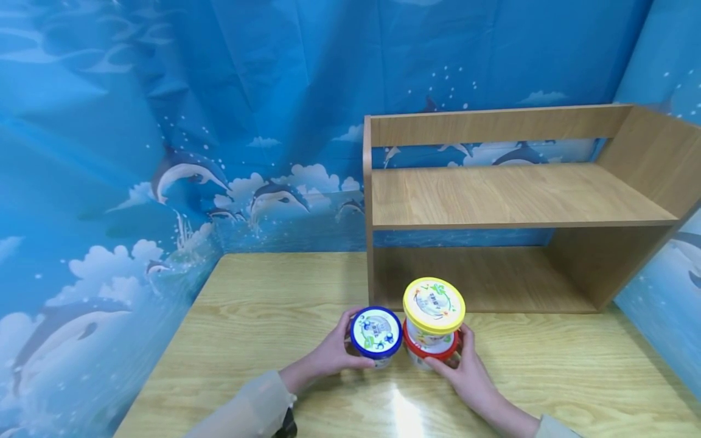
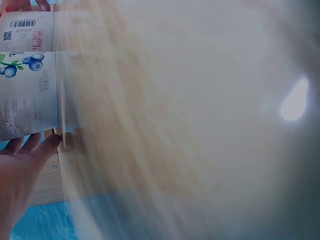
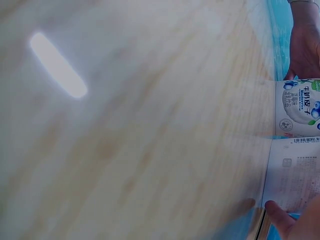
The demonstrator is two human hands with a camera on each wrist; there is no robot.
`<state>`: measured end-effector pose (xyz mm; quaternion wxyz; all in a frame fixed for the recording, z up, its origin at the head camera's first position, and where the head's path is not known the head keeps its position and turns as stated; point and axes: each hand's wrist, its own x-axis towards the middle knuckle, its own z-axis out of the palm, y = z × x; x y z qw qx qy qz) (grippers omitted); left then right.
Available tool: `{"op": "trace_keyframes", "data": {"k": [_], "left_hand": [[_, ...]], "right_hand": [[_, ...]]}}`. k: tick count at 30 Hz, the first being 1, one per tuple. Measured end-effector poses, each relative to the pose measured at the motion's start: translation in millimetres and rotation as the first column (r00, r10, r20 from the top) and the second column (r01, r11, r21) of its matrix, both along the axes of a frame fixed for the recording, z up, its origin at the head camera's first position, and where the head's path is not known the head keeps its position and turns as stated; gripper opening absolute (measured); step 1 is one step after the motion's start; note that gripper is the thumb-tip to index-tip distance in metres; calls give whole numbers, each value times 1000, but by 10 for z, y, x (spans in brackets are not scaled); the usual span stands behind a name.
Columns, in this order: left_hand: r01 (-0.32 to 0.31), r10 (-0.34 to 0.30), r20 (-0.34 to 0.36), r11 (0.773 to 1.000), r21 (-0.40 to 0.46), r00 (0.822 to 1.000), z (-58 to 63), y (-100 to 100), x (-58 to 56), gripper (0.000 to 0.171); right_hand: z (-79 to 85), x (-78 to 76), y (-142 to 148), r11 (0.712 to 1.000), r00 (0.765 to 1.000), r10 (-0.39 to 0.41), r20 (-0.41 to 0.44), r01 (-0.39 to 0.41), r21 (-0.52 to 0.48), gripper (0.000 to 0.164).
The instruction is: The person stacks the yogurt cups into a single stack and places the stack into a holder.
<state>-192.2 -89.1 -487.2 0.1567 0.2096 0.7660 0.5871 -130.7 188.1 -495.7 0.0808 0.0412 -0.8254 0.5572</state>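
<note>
My left hand grips a tub with a blue lid; blueberries are printed on its white side, seen in the left wrist view. To its right, a yellow-lidded tub stands on top of a red-lidded tub. My right hand holds the red-lidded tub, thumb at the front and fingers round its right side. Both lower tubs are side by side at the table surface, near the shelf's front left corner. The yellow-lidded tub hides part of the red lid.
A two-tier wooden shelf stands on the right back part of the wood-grain table. Its left side panel rises just behind the tubs. Blue dolphin-print sheeting hangs behind and at both sides of the table.
</note>
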Motion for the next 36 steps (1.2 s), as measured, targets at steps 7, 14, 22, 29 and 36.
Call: {"op": "trace_keyframes", "data": {"k": [7,14,22,29,36], "left_hand": [[-10,10,2,1000,-28,1000,16,19,-16,101],[-2,2,-9,1000,-21,1000,-20,6,-49,98],[-42,42,11,999,1,999,28,-36,-76,101],[-49,50,-50,999,20,998,231,-100,-130,102],[-18,29,-101,995,103,995,537,-106,-188,97]], "right_hand": [[-2,-13,0,1000,1000,-3,29,3,-8,85],[-19,-17,-4,1000,1000,-1,25,1,-17,86],[-4,-2,-23,1000,1000,2,-11,-2,-27,83],[10,11,-18,1000,1000,11,-25,-12,-18,82],[-9,4,-1,1000,1000,6,5,-6,-26,84]]}}
